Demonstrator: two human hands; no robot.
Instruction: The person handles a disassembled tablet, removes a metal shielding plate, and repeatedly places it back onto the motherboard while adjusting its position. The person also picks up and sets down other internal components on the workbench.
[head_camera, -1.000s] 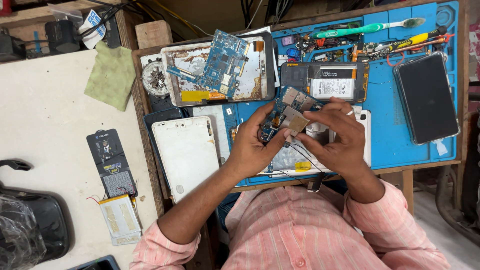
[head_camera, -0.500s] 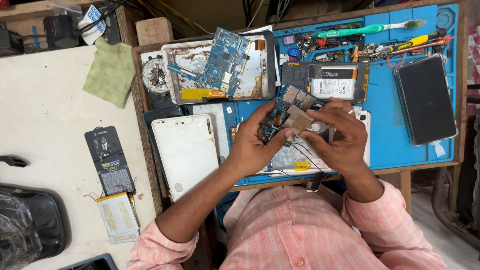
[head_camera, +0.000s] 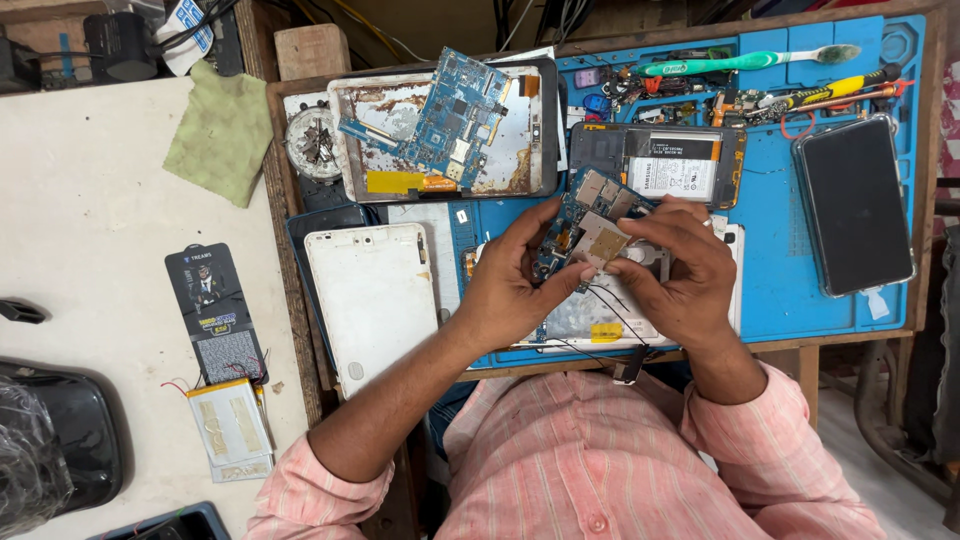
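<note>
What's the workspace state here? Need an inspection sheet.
Surface: blue repair mat on a wooden bench.
Job's things: small circuit board, held above the mat.
Clutter: white tablet back, opened tablet shell with a blue board, opened phone, dark phone, toothbrush, green cloth.
Grippers: left hand and right hand both grip the board.
Cables: thin black wires under the hands.
Surroundings: white side table.

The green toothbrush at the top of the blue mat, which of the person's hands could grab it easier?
Probably the right hand. The toothbrush lies at the far edge of the blue mat, up and to that hand's side. The left hand sits farther away and would have to cross the circuit board both hands hold.
</note>
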